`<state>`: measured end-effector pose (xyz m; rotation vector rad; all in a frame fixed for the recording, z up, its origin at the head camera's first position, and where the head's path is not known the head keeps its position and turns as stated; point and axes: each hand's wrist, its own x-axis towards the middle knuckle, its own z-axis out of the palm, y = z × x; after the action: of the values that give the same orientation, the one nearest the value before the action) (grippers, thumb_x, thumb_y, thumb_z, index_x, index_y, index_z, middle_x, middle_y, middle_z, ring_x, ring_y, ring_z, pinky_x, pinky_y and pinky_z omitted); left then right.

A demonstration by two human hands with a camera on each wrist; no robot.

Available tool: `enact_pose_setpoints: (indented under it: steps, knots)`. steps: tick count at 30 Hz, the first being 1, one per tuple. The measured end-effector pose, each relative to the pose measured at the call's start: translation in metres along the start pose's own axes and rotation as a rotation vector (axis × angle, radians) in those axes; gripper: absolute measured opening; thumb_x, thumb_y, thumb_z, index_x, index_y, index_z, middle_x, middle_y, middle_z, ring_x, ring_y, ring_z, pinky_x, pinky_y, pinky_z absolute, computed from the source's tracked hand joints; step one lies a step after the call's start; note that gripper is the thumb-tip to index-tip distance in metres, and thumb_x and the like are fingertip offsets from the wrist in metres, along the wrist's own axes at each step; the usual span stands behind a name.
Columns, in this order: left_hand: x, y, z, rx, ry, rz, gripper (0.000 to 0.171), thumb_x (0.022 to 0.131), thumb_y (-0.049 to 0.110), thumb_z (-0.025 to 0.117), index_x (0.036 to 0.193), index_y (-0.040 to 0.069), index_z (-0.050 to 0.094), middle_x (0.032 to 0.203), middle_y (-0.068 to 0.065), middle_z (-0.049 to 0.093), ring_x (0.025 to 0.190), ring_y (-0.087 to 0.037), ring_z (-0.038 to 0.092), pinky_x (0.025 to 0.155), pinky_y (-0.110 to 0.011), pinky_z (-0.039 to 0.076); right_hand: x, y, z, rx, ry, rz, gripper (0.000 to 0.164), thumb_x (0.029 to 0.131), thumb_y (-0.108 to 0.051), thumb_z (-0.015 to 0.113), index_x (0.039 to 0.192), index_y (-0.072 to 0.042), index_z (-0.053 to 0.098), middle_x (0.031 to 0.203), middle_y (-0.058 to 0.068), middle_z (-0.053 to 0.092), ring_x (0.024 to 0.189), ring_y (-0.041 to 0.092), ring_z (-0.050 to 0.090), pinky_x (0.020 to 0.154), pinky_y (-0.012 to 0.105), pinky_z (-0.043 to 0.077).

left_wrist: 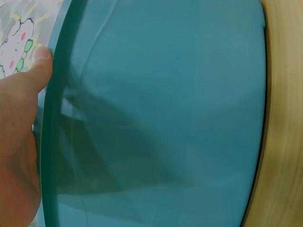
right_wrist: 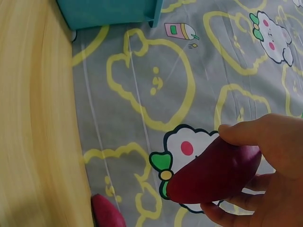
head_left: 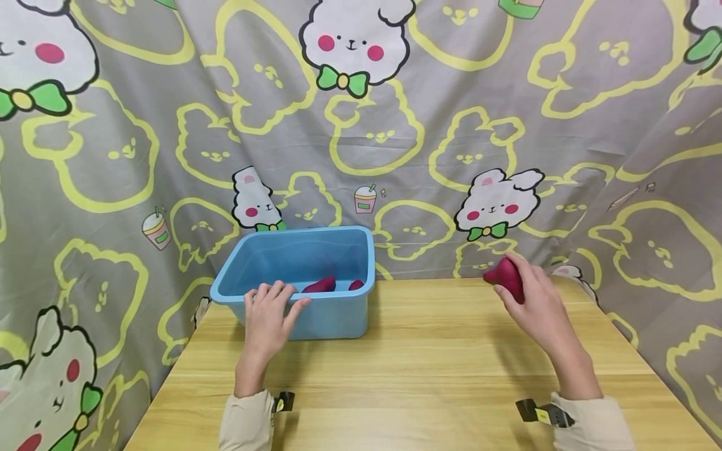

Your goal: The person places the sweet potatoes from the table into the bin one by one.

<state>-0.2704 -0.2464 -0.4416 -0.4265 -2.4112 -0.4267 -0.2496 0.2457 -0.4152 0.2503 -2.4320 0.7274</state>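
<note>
A purple-red sweet potato [head_left: 510, 280] is in my right hand [head_left: 539, 305], held above the table's far right; the right wrist view shows thumb and fingers around the tapered sweet potato [right_wrist: 215, 172]. Behind it, a second sweet potato [right_wrist: 107, 213] lies at the table's back edge, partly cut off in that view. My left hand [head_left: 267, 316] grips the front rim of a blue plastic bin [head_left: 333, 319], its fingers hooked over the edge. Inside the bin, one sweet potato [head_left: 320, 285] and part of another [head_left: 356, 285] show above the front rim; the rest of the bin's floor is hidden.
The bin stands at the back left of a wooden table [head_left: 429, 369]. A grey curtain [head_left: 395, 144] with rabbit drawings hangs right behind the table and along both sides. Each wrist carries a small strapped camera.
</note>
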Motion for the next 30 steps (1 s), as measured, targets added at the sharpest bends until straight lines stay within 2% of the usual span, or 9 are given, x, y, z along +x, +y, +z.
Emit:
enact_pose_setpoints:
  steps: [3,11,17,30]
  knots:
    - [-0.001,0.0,0.0,-0.001,0.0,-0.004,0.035,0.097,0.045,0.068,0.107,0.011,0.071,0.105,-0.01,0.066,0.104,-0.035,0.052,0.1,-0.063,0.029,0.002,-0.003,0.002,0.0,0.0,-0.014,0.068,0.093,-0.013,0.076,0.152,-0.012,0.042,0.117,0.028,0.055,0.099,0.044,0.054,0.073,0.065,0.046]
    - [-0.001,0.0,0.0,-0.003,0.003,-0.004,0.034,0.096,0.044,0.069,0.106,0.011,0.071,0.105,-0.01,0.066,0.103,-0.034,0.052,0.1,-0.063,0.029,0.007,-0.012,0.007,0.02,-0.018,-0.03,0.07,0.091,-0.012,0.077,0.152,-0.011,0.044,0.13,0.028,0.052,0.109,0.047,0.053,0.077,0.071,0.048]
    - [0.001,0.001,0.0,0.001,0.01,0.005,0.034,0.097,0.045,0.068,0.105,0.011,0.071,0.105,-0.01,0.067,0.102,-0.034,0.052,0.099,-0.063,0.029,0.011,-0.018,0.011,0.031,-0.016,-0.056,0.069,0.091,-0.012,0.078,0.151,-0.011,0.045,0.132,0.029,0.052,0.109,0.048,0.054,0.076,0.071,0.05]
    - [0.001,0.003,-0.001,0.002,-0.013,-0.02,0.037,0.098,0.047,0.065,0.106,0.011,0.071,0.107,-0.01,0.067,0.103,-0.035,0.052,0.1,-0.062,0.029,0.024,-0.03,0.018,0.024,-0.008,-0.129,0.068,0.09,-0.009,0.078,0.15,-0.012,0.047,0.124,0.026,0.056,0.108,0.047,0.054,0.075,0.067,0.051]
